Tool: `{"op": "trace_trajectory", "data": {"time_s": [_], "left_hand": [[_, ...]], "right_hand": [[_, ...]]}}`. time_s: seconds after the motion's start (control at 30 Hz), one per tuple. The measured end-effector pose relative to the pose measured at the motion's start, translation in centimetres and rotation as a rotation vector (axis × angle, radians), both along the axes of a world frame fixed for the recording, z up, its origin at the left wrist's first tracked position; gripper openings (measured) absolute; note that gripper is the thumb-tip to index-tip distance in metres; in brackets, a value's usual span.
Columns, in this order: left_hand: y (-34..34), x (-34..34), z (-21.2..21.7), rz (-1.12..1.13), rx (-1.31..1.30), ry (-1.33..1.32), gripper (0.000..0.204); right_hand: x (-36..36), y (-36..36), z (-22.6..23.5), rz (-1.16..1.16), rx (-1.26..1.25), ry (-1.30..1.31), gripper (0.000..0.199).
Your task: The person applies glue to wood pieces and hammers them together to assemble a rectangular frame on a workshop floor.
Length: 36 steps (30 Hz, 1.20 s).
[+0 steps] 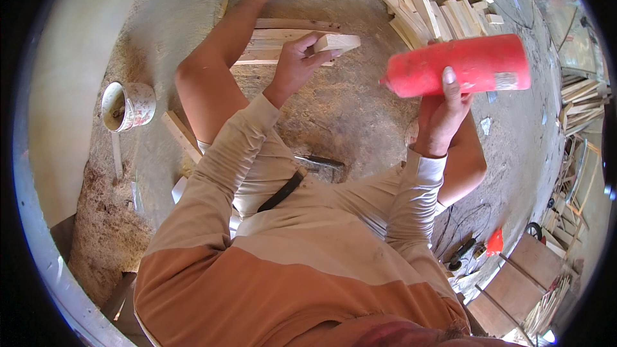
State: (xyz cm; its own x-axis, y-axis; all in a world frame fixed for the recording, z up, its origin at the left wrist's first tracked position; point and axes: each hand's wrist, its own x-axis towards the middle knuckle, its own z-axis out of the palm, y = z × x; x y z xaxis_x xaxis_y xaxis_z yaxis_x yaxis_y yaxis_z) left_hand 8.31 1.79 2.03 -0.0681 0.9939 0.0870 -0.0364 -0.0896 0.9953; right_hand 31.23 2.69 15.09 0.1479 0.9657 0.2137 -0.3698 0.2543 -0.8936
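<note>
At upper right, a red bottle (459, 64) is being clasped mid-body by the fingers of the right hand (445, 115) — probably squeezable, best gripped there. At upper centre, a wooden block (340, 42) (likely stiff, light) is being pinched near one end by the left hand (298, 64).

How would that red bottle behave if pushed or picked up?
Laid on its side, the red bottle would probably roll, since its body looks round. It is likely not too heavy, as the right hand alone holds it up.
</note>
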Motion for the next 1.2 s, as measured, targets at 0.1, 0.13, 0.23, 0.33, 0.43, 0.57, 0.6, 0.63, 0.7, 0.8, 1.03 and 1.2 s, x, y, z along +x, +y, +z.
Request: {"op": "trace_trajectory", "data": {"time_s": [0.1,0.13,0.23,0.33,0.43,0.57,0.6,0.63,0.7,0.8,1.03,1.2], "left_hand": [[-0.3,1.4,0.0,-0.091,0.073,0.043,0.030],[-0.6,1.8,0.9,-0.123,0.050,0.047,0.030],[-0.9,2.4,1.5,-0.162,0.067,0.073,0.030],[-1.0,2.6,1.2,-0.180,0.096,0.095,0.030],[-1.0,2.6,1.3,-0.178,0.107,0.122,0.030],[-1.0,2.5,1.7,-0.210,0.099,0.126,0.030],[-1.0,2.5,1.5,-0.200,0.088,0.113,0.030],[-1.1,2.5,1.3,-0.191,0.078,0.100,0.030],[-1.1,2.5,1.1,-0.184,0.073,0.079,0.031],[-1.0,2.4,1.1,-0.190,0.086,0.076,0.031],[-1.0,2.7,1.5,-0.147,0.081,0.101,0.026],[-1.1,2.6,1.2,-0.149,0.052,0.097,0.025]], "right_hand": [[-1.2,0.7,1.4,0.034,0.097,0.041,0.062],[-1.7,1.0,1.5,0.032,0.113,0.043,0.061],[-1.9,1.9,0.4,0.034,0.104,0.062,0.057],[-2.8,1.9,-0.2,0.047,0.076,0.121,0.054],[-3.6,1.8,-0.4,0.081,0.053,0.185,0.053],[-3.9,2.2,-1.2,0.049,0.040,0.181,0.051],[-3.9,2.3,-1.3,0.043,0.038,0.177,0.051],[-3.9,2.2,-1.3,0.030,0.029,0.174,0.050],[-3.7,2.2,-1.2,0.001,0.011,0.167,0.049],[-3.1,2.5,-1.5,-0.001,0.019,0.157,0.048],[-1.4,2.7,-1.8,-0.051,0.025,0.144,0.043],[0.3,3.2,-2.9,-0.079,0.028,0.044,0.042]]}}
